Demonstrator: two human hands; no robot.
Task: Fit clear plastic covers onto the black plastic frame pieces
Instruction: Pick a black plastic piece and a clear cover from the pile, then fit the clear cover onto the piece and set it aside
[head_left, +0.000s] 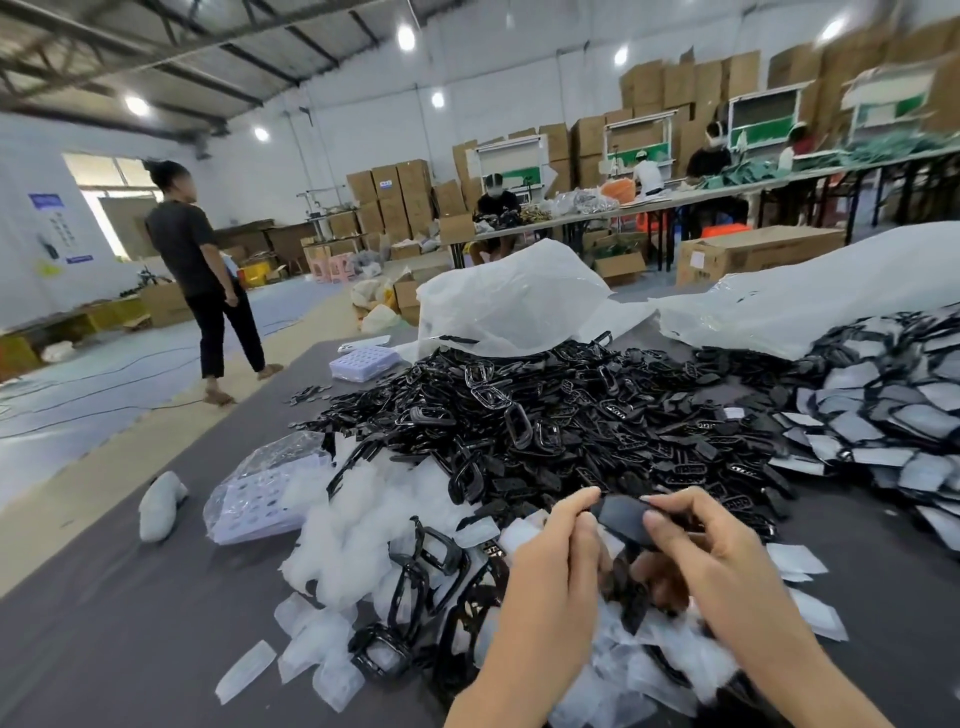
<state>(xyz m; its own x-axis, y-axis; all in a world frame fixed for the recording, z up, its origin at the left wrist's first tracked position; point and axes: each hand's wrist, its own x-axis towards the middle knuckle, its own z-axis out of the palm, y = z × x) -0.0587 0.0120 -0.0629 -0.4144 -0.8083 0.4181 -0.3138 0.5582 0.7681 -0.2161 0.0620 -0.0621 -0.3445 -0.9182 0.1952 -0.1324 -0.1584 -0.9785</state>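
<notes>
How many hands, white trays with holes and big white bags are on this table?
Hands: 2, left hand and right hand, both pinching one black piece
White trays with holes: 2
Big white bags: 2
Total: 6

free: bare table (114, 613) near left, narrow strip near right | ahead: frame pile (545, 415) fills centre | left: cover heap (363, 519), bagged tray (254, 493) beside it, white lump (158, 506) apart | right: covered-frame pile (883, 421) adjoining frame pile | far: plastic bags (514, 301) along back
</notes>
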